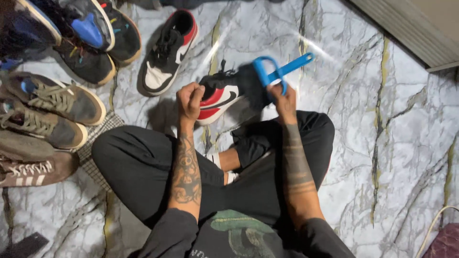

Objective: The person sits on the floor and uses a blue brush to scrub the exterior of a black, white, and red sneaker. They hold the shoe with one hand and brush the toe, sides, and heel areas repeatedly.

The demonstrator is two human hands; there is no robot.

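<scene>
Crossed legs in black trousers (143, 167) lay nearest us. Left of the held sneaker (222, 98), worn shoes (52, 107) lined the marble floor (392, 143), and its twin (167, 52) sat just beyond. Our left hand (189, 101) clamped the sneaker's toe end; our right hand (283, 98) gripped a blue brush (275, 71) against its heel.

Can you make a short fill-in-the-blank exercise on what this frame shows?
1. The right hand grips a brush with a ____ plastic handle.
2. The left hand holds the red, white and black sneaker at its ____ end.
3. The matching sneaker lies on the ____ floor.

Missing words: blue; toe; marble
</scene>
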